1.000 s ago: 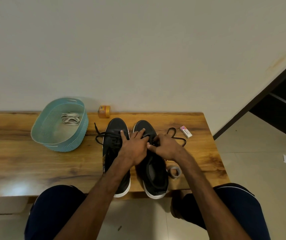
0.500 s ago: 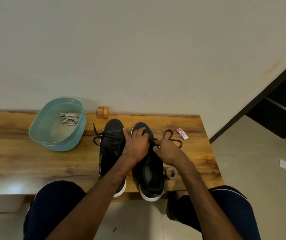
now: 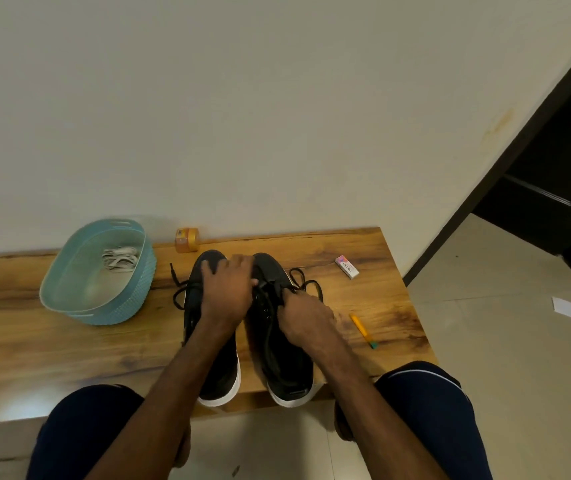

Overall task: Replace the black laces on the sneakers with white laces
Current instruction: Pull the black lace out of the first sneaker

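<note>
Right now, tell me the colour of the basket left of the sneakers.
The basket is pale teal-blue; the head view shows it best.

A wooden table (image 3: 34,341) holds a teal basket (image 3: 128,304) at far left, a small orange tub (image 3: 187,240) by the wall, a boxed eraser (image 3: 346,267) far right, and an orange pen (image 3: 361,328) nearer.

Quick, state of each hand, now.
Left hand: open, pressing flat on the sneakers.
Right hand: pinching the right sneaker's black lace.
</note>
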`<action>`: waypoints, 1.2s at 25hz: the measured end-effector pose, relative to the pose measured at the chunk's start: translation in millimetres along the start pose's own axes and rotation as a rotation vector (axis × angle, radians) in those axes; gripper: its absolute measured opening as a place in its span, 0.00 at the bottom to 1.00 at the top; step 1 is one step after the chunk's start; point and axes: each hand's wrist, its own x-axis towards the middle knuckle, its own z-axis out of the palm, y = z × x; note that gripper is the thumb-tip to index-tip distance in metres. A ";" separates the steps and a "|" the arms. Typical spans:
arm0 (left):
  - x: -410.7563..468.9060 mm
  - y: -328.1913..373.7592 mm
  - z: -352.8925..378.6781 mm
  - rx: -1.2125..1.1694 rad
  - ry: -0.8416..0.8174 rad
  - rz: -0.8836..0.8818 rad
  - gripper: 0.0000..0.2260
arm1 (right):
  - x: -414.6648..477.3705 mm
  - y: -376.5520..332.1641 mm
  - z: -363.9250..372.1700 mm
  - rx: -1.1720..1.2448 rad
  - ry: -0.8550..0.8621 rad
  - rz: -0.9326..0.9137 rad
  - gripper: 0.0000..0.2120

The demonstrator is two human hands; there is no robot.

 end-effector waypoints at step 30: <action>2.4 21.3 11.8 0.071 -0.023 0.193 0.22 | 1.2 -1.8 2.3 -0.054 -0.021 0.000 0.19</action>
